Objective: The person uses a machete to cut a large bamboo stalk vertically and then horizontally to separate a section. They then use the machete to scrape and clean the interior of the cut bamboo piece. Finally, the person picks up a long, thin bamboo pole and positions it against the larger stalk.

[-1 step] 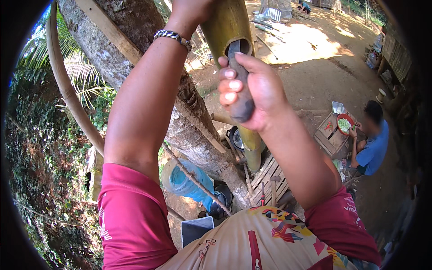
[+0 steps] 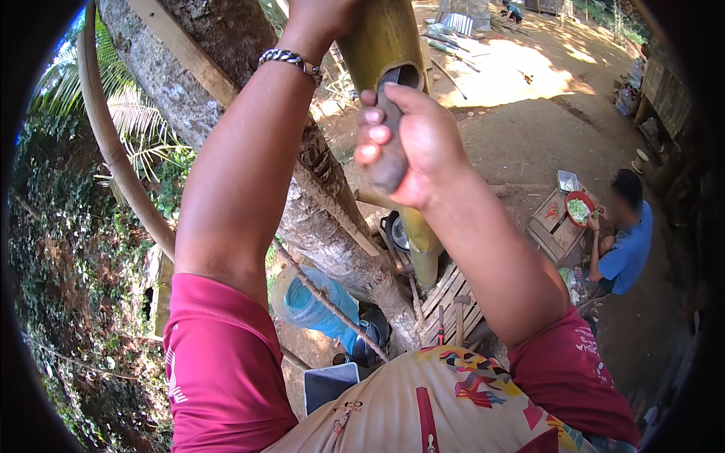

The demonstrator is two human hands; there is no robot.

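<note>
At the top a thick green-yellow bamboo pole has an opening cut in its side. My right hand is closed round the dark, rounded handle of a knife, thumb laid along it. The short visible part of its blade reaches into the opening, and the tip is hidden inside. My left hand is up against the left side of the same bamboo, its fingers cut off by the upper edge of the view. A chain bracelet is on that wrist.
A leaning tree trunk with a nailed wooden strip stands at left. Below are a blue container, a bamboo slat platform and a hammer. At right a person in blue sits by a low board with an orange bowl.
My right hand and the knife handle have shifted a little to the left and upward. My left hand stays in place on the bamboo.
</note>
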